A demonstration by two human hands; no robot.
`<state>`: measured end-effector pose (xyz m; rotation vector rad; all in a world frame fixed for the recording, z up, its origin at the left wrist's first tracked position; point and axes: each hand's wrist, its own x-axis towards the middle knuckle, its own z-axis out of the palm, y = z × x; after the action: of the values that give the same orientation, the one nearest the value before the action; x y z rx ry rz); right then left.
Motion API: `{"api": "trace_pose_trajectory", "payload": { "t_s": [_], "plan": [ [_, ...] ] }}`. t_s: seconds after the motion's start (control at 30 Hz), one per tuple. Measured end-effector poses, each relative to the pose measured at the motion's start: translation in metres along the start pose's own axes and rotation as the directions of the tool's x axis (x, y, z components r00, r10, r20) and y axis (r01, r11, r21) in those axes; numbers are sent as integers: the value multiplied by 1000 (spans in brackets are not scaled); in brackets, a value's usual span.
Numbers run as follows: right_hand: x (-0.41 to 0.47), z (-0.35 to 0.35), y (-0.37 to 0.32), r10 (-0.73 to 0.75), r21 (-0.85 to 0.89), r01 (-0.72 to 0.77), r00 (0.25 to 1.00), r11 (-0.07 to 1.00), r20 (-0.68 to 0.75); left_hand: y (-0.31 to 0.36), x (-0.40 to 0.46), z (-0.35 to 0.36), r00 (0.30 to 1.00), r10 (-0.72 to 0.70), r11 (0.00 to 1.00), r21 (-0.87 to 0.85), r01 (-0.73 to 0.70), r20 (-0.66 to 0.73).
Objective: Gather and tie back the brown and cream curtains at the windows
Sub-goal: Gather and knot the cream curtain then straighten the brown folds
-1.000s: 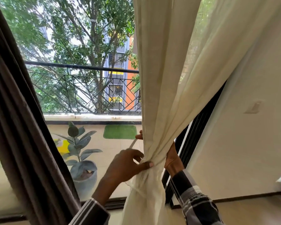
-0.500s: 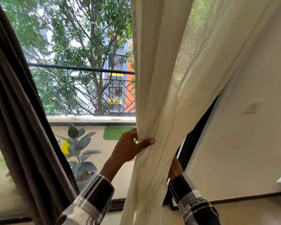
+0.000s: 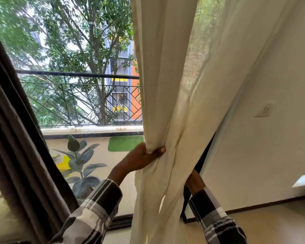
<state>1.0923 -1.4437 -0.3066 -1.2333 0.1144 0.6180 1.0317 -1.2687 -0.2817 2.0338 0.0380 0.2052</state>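
cream curtain gathered, tie not yet visible

1. the cream curtain [image 3: 174, 103] hangs from 12 o'clock down the centre of the view and is drawn into a narrow waist just below centre. above the waist the fabric fans out toward 1 o'clock; below it the fabric falls loose toward 6 o'clock.

2. the left hand [image 3: 141, 158] reaches in from 7 o'clock and grips the left edge of the gathered fabric. its thumb lies across the front of the folds and the fingers curl behind them, so the grip is closed on cloth.

3. the right hand is hidden behind the curtain at about 4 o'clock. only the wrist and the checked sleeve [image 3: 217, 217] show, so it cannot be told whether that hand is holding fabric, a tie, or nothing.

4. the brown curtain [image 3: 16, 138] hangs along the 9 o'clock side, well apart from the hands. it slants toward 7 o'clock. no band or knot on it is visible, so whether it is tied cannot be told.

5. progress, as a judgement: the gathering of the cream curtain appears largely complete. no cord, loop or knot is visible around its waist, so the tie-back step is taken as outstanding. the brown curtain may also need attention afterwards.

6. beyond the glass at 10 to 11 o'clock: a balcony railing [image 3: 77, 95], a potted plant [image 3: 79, 161] and a green mat [image 3: 125, 143].
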Motion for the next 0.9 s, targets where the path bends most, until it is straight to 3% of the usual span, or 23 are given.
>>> {"api": "trace_pose_trajectory", "payload": {
  "t_s": [0.17, 0.33, 0.43, 0.57, 0.7, 0.8, 0.9],
  "plan": [
    [1, 8, -3, -182, -268, 197, 980, 943, 80, 7, -1, -1, 984, 62, 990, 133, -39, -169],
    [-4, 11, 1, -361, -168, 392, 913, 904, 191, 0, 2, -2, 948, 46, 985, 172, 9, -314],
    [-5, 10, -6, -431, -109, 455, 882, 884, 190, -6, 2, -8, 933, 105, 982, 184, -42, -345],
    [2, 1, -20, -543, -123, 549, 835, 826, 87, -7, -3, -22, 903, 164, 986, 83, -143, -397],
    [14, -14, -27, -608, 0, 609, 792, 793, -55, 13, -13, -31, 968, 26, 936, -334, -112, -249],
    [26, -28, -29, -585, 134, 620, 778, 773, -229, 17, -14, -35, 972, 33, 899, -418, -130, -233],
    [34, -42, -33, -522, 119, 633, 717, 765, -463, 10, -11, -38, 940, 77, 848, -475, -237, -332]
  ]
}}
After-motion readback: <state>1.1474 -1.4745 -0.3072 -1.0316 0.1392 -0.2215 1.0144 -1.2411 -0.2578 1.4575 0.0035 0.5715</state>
